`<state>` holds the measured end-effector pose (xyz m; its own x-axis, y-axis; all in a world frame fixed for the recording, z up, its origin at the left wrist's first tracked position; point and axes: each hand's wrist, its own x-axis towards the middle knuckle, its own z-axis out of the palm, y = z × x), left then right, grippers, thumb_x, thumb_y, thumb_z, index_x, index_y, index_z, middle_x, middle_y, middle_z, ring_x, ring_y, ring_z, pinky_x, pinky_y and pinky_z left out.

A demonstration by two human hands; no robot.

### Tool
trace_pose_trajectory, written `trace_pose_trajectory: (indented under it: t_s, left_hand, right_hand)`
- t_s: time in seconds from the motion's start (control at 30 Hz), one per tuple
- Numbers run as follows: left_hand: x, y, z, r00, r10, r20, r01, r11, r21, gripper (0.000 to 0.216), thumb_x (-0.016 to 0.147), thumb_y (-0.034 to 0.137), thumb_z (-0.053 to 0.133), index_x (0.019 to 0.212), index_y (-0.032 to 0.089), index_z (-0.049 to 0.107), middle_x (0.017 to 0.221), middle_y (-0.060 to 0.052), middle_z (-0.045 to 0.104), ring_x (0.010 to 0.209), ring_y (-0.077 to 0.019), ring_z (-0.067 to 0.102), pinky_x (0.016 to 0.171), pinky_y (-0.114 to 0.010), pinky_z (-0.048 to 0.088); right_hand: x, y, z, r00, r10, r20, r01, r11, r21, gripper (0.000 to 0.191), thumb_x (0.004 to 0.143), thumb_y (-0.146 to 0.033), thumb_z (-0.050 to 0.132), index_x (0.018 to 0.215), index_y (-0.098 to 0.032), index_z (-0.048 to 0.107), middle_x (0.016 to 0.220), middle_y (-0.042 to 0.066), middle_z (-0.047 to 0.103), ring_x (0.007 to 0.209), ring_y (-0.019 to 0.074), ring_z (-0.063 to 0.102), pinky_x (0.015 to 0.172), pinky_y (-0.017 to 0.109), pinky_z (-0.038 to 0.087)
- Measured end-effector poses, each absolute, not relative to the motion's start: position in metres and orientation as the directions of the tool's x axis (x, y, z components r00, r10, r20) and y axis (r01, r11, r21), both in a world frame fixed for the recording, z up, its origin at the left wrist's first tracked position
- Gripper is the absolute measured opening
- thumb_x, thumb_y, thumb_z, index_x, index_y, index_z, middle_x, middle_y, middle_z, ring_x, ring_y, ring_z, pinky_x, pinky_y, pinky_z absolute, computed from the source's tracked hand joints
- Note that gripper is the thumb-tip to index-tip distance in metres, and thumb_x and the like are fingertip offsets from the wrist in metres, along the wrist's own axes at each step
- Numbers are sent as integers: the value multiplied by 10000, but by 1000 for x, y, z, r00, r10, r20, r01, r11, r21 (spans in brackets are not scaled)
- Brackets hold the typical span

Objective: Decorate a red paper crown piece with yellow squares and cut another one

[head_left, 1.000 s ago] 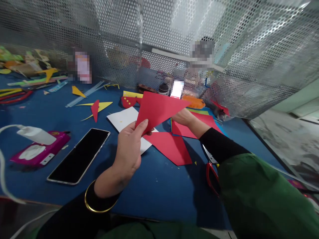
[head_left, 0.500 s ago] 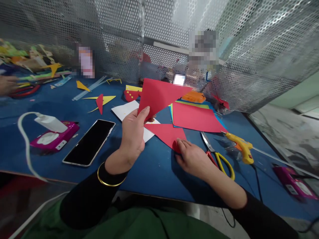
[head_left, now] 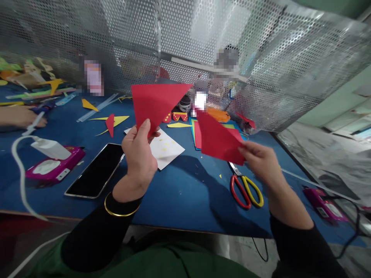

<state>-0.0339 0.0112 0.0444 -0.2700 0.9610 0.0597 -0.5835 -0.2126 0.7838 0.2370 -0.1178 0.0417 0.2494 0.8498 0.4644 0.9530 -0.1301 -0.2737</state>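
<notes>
My left hand (head_left: 140,152) pinches the lower corner of a red paper triangle (head_left: 156,102) between thumb and fingers, holding it up over the table. On the right, my right hand (head_left: 259,158) grips the edge of a second red paper triangle (head_left: 218,139), raised off the table and tilted. Behind that piece lies a stack of coloured paper (head_left: 197,135), partly covered by it. Scissors (head_left: 242,191) with one red and one yellow handle rest below my right hand. A white sheet (head_left: 168,150) with small yellow bits lies beyond my left hand.
A black-screened phone (head_left: 97,172) and a purple power socket (head_left: 55,164) with a white cable lie at left. Yellow and red paper cut-outs (head_left: 110,124) lie farther back. Another person's hand (head_left: 23,117) is at the far left. A perforated metal screen (head_left: 124,38) bounds the back.
My right hand has lifted the second red triangle from the table and moved it up and right. My left hand and its triangle appear farther left as the view shifts.
</notes>
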Motion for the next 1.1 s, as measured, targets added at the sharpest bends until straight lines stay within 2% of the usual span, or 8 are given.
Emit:
trace_pose_trajectory:
  t_s: [0.2, 0.37, 0.47, 0.57, 0.63, 0.73, 0.9, 1.1]
  left_hand:
    - [-30, 9, 42, -209, 977, 34, -587, -153, 795, 71, 776, 261, 760, 759, 196, 736, 723, -8, 714, 641, -114, 621, 646, -232, 526]
    - [-20, 1, 32, 64, 998, -2, -517, 35, 855, 119, 728, 259, 795, 791, 161, 770, 773, -37, 738, 659, -119, 607, 648, -248, 512]
    - [-17, -3, 26, 209, 977, -50, -450, 141, 882, 161, 720, 278, 819, 813, 151, 787, 836, -56, 755, 696, -124, 620, 712, -272, 527]
    - [-15, -7, 22, 266, 959, -103, -431, 213, 877, 191, 718, 318, 839, 824, 163, 799, 872, -52, 760, 706, -117, 631, 769, -283, 530]
    - [-13, -11, 20, 313, 938, -150, -420, 278, 864, 201, 702, 340, 856, 803, 175, 800, 836, -42, 756, 704, -120, 634, 760, -281, 528]
    - [-10, -18, 16, 410, 890, -199, -356, 357, 863, 217, 687, 364, 868, 772, 176, 797, 779, -41, 752, 702, -136, 639, 731, -281, 528]
    - [-8, -24, 11, 513, 837, -189, -185, 323, 928, 220, 742, 376, 827, 844, 182, 812, 830, -47, 782, 724, -137, 663, 735, -263, 516]
    - [-9, -21, 19, 513, 841, -173, 65, 164, 984, 151, 799, 314, 755, 781, 172, 803, 767, -51, 783, 565, -101, 609, 595, -239, 458]
  right_hand:
    - [261, -73, 45, 475, 679, 560, 879, -337, -337, 437, 919, -233, 462, 1281, -142, 687, 1011, 173, 764, 923, 298, 687, 729, 360, 451]
    - [264, -43, 6, 493, 762, 420, 835, -279, -474, 255, 820, -189, 586, 1002, -157, 763, 973, 171, 764, 985, 299, 673, 794, 355, 440]
    - [265, -43, 0, 520, 783, 342, 745, -220, -629, 173, 793, -281, 662, 906, -180, 745, 1017, 170, 766, 1087, 324, 656, 890, 401, 466]
    - [248, -53, 7, 541, 795, 273, 583, -120, -804, 315, 812, -492, 660, 949, -216, 728, 1108, 150, 761, 1143, 313, 655, 946, 446, 492]
    - [225, -62, 11, 518, 830, 204, 417, -37, -908, 481, 817, -658, 590, 981, -225, 718, 1055, 130, 773, 1040, 282, 710, 888, 445, 543]
    - [185, -72, 10, 482, 869, 109, 167, 31, -986, 543, 701, -741, 689, 868, -224, 703, 924, 97, 777, 875, 250, 741, 775, 418, 592]
    - [157, -74, 5, 558, 829, 19, -77, 74, -994, 399, 562, -498, 900, 731, -189, 714, 743, 49, 741, 647, 157, 669, 566, 281, 550]
    - [174, -74, 7, 653, 757, 23, -128, 141, -982, 386, 509, -448, 929, 677, -174, 714, 631, 22, 706, 537, 127, 616, 467, 244, 505]
